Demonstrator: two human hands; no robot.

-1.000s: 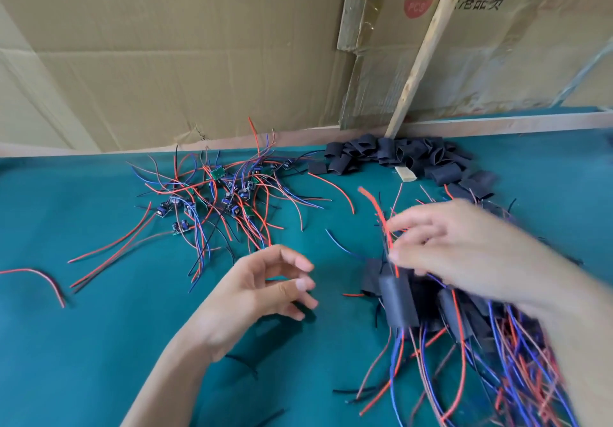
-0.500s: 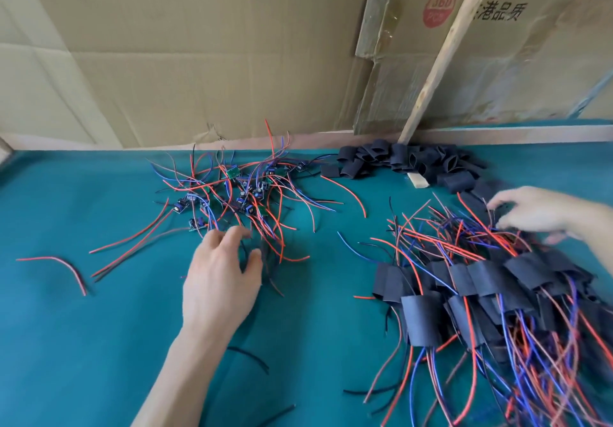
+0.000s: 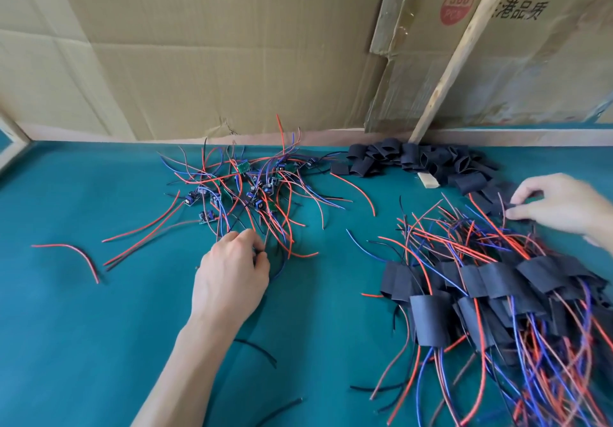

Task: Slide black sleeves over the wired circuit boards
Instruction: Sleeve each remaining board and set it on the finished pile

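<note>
Our left hand point(image 3: 232, 272) curls into red and blue wired circuit boards point(image 3: 252, 188), grip unclear; our right hand point(image 3: 560, 204), little moved, pinches a black tubular sleeve point(image 3: 497, 206) beside it.

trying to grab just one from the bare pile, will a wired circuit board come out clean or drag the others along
Probably drags others: the bare wired circuit boards lie in a tangle with red and blue leads crossing. The leads look thin and floppy, curving loosely over the green mat, so a lifted board would likely dangle. The boards look small and probably light. The left hand is reaching among the lead ends.
</note>
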